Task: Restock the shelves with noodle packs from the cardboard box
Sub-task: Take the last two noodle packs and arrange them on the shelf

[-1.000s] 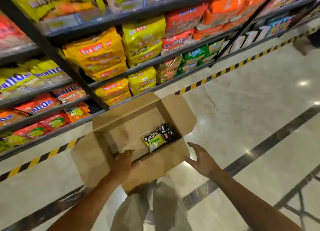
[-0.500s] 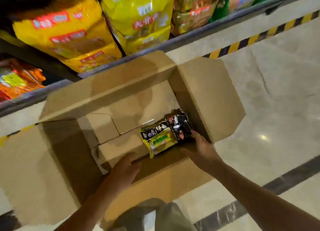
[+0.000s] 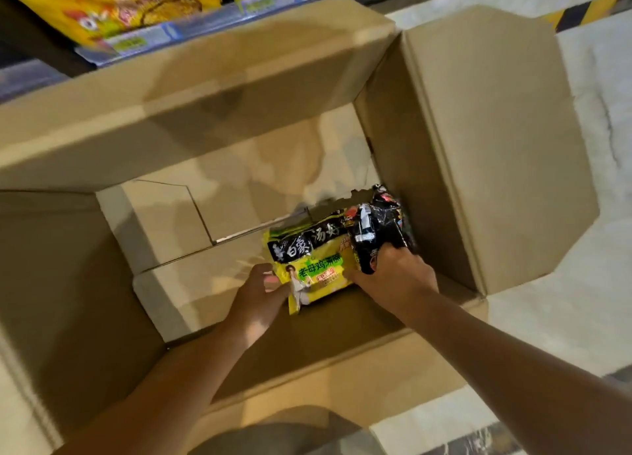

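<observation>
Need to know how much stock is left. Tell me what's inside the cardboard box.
Inside the cardboard box: a yellow noodle pack touched by the left hand, and a black pack gripped by the right hand. The rest is bare cardboard floor. Anything beneath the packs is hidden.

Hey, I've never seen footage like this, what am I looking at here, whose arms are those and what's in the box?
There is no machine here. The camera sits on a person's head and looks down, so the two bare arms are that person's own. Both reach into an open cardboard box standing on a pale shop floor. The left hand grips the near corner of a yellow-green noodle pack. The right hand closes on a black noodle pack beside it, against the box's right wall. The rest of the box bottom looks bare. At the top edge is a shelf with yellow packs.
</observation>
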Demonstrator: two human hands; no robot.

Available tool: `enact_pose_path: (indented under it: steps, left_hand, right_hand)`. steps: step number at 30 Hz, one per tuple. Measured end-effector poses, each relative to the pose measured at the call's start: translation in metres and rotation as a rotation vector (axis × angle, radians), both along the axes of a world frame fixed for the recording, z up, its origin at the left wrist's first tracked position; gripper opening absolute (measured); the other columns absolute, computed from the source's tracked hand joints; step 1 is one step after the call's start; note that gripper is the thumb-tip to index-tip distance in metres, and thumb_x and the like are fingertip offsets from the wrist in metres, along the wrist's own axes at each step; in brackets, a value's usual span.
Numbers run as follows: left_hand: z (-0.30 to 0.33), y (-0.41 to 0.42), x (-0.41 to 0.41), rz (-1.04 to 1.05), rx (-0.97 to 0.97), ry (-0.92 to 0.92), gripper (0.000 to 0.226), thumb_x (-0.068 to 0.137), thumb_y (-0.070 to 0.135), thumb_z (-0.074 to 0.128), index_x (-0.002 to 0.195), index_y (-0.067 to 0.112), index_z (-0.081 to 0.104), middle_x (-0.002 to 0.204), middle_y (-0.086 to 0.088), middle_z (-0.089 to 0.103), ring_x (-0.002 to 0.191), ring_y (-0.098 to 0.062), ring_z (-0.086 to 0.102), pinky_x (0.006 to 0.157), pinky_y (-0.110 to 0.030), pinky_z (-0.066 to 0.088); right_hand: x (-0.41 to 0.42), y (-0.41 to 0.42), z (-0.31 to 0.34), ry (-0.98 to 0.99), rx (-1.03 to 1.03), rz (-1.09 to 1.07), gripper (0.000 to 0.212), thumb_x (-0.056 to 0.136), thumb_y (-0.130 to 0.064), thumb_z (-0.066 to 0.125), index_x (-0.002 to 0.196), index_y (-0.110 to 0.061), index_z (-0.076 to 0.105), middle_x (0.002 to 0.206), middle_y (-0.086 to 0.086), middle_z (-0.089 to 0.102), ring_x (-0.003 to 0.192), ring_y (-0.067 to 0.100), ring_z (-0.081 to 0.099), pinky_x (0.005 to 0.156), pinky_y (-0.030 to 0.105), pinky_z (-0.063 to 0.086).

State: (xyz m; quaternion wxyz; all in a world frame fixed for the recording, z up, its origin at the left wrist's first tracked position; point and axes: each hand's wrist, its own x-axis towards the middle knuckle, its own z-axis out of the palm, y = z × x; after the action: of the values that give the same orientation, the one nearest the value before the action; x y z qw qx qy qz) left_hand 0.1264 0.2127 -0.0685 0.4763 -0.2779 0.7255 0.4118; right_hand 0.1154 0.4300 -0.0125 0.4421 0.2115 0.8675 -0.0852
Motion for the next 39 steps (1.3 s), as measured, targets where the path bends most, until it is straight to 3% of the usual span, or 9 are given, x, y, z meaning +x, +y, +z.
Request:
enact_pose_path:
  steps: [5, 8, 13, 16, 21, 24, 27, 31, 39]
  left_hand:
    - [-0.004, 0.001, 0.003, 0.058, -0.007, -0.021, 0.056, 0.092, 0.019, 0.069, 0.140, 0.020, 0.039, 0.107, 0.005, 0.052, 0.097, -0.016, 0.051, 0.073, -0.026, 0.039]
    - [-0.005, 0.001, 0.000, 0.082, 0.008, -0.038, 0.051, 0.090, 0.015, 0.071, 0.132, 0.021, 0.043, 0.106, 0.003, 0.056, 0.097, -0.017, 0.053, 0.072, -0.024, 0.043]
    - [-0.006, 0.002, 0.001, 0.198, 0.034, -0.089, 0.042, 0.085, 0.014, 0.077, 0.120, 0.016, 0.055, 0.113, -0.006, 0.067, 0.107, -0.023, 0.064, 0.102, -0.043, 0.049]
    - [0.000, 0.008, 0.005, 0.221, 0.020, -0.090, 0.041, 0.084, 0.010, 0.077, 0.118, 0.013, 0.055, 0.109, -0.007, 0.067, 0.103, -0.024, 0.064, 0.100, -0.043, 0.051]
    - [0.002, 0.016, 0.005, 0.264, 0.013, -0.075, 0.042, 0.082, 0.013, 0.080, 0.114, 0.014, 0.053, 0.106, -0.009, 0.065, 0.092, -0.023, 0.061, 0.089, -0.037, 0.051]
    - [-0.005, 0.021, 0.004, 0.333, 0.037, -0.076, 0.046, 0.082, 0.020, 0.080, 0.117, 0.014, 0.051, 0.113, -0.006, 0.064, 0.102, -0.021, 0.061, 0.092, -0.038, 0.049]
    - [-0.011, 0.029, 0.002, 0.428, 0.065, -0.082, 0.049, 0.082, 0.026, 0.081, 0.118, 0.016, 0.049, 0.110, 0.001, 0.061, 0.099, -0.017, 0.059, 0.090, -0.035, 0.040]
    - [-0.018, 0.038, 0.005, 0.490, 0.034, -0.035, 0.044, 0.081, 0.026, 0.082, 0.113, 0.015, 0.054, 0.099, 0.006, 0.063, 0.080, -0.004, 0.056, 0.085, -0.031, 0.037]
    - [0.005, 0.024, 0.008, 0.453, 0.073, 0.087, 0.037, 0.081, 0.012, 0.080, 0.115, 0.017, 0.065, 0.101, 0.005, 0.074, 0.096, -0.015, 0.070, 0.080, -0.030, 0.052]
  right_hand:
    - [0.002, -0.010, -0.014, -0.002, 0.033, -0.020, 0.075, 0.081, -0.073, 0.059, 0.121, -0.010, 0.052, 0.120, 0.009, 0.061, 0.116, 0.029, 0.059, 0.088, 0.036, 0.048]
    - [0.003, -0.006, -0.019, 0.054, 0.037, -0.075, 0.064, 0.086, -0.067, 0.057, 0.114, -0.010, 0.057, 0.114, 0.011, 0.063, 0.111, 0.032, 0.061, 0.087, 0.037, 0.049]
    - [0.008, 0.007, -0.007, 0.183, -0.016, -0.198, 0.038, 0.086, -0.049, 0.061, 0.098, -0.014, 0.062, 0.095, 0.009, 0.062, 0.095, 0.036, 0.061, 0.074, 0.034, 0.042]
    - [0.008, 0.018, 0.013, 0.232, -0.054, -0.252, 0.032, 0.079, -0.049, 0.066, 0.088, -0.019, 0.063, 0.085, 0.004, 0.065, 0.086, 0.035, 0.062, 0.072, 0.034, 0.045]
    - [0.016, 0.033, 0.042, 0.417, -0.171, -0.502, 0.018, 0.079, -0.039, 0.071, 0.074, -0.022, 0.066, 0.058, -0.006, 0.063, 0.056, 0.010, 0.058, 0.046, 0.023, 0.036]
    - [0.027, 0.034, 0.041, 0.546, -0.288, -0.631, 0.011, 0.080, -0.032, 0.076, 0.091, -0.030, 0.073, 0.074, -0.022, 0.071, 0.072, -0.002, 0.066, 0.062, 0.022, 0.050]
    - [0.034, 0.035, 0.032, 0.635, -0.421, -0.774, 0.017, 0.083, -0.024, 0.078, 0.099, -0.025, 0.074, 0.087, -0.013, 0.077, 0.088, 0.004, 0.072, 0.083, 0.036, 0.058]
    - [0.038, 0.035, 0.027, 0.671, -0.520, -0.841, 0.019, 0.086, -0.025, 0.076, 0.103, -0.020, 0.072, 0.093, -0.009, 0.077, 0.091, 0.005, 0.073, 0.081, 0.026, 0.059]
    - [0.032, 0.038, 0.031, 0.723, -0.641, -0.941, 0.031, 0.083, -0.009, 0.078, 0.112, -0.016, 0.068, 0.097, -0.005, 0.077, 0.092, 0.008, 0.072, 0.077, 0.017, 0.055]
